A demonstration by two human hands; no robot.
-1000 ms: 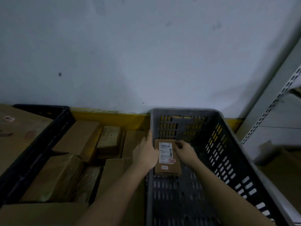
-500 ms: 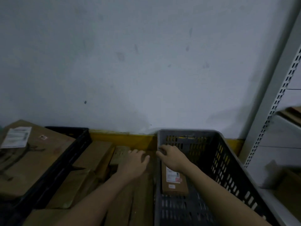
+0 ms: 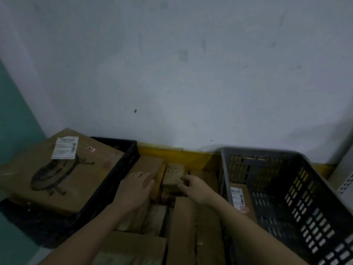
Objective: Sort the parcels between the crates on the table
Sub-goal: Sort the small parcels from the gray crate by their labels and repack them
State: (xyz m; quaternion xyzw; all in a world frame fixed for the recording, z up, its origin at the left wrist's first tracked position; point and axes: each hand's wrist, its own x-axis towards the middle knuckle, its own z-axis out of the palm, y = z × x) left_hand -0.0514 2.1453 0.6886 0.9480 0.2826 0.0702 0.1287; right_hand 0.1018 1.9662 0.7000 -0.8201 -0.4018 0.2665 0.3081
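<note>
At the far left, a large cardboard box (image 3: 57, 175) with a white shipping label is seen resting across a black crate (image 3: 122, 161). Just to the right, between the two crates, a heap of brown parcels is packed against the yellow edge (image 3: 179, 154) of the desk. The left hand (image 3: 134, 190) is laid flat on a brown parcel (image 3: 147, 167), its grip spread, fingers straight and holding nothing. Beside it, a small tape-wrapped parcel (image 3: 172, 175) stands out on top of the heap, and it is touched at its near right corner by the right hand (image 3: 194, 188), whose fingers are curled against it; whether it is fully pinched cannot be told. This parcel is judged light and fairly stiff, though the glossy wrapping may be slippery, so it is best taken across its short sides rather than by a corner. At the right stands a grey perforated crate (image 3: 286, 188), in which one flat labelled parcel (image 3: 239, 199) is already lying against the left wall.
</note>
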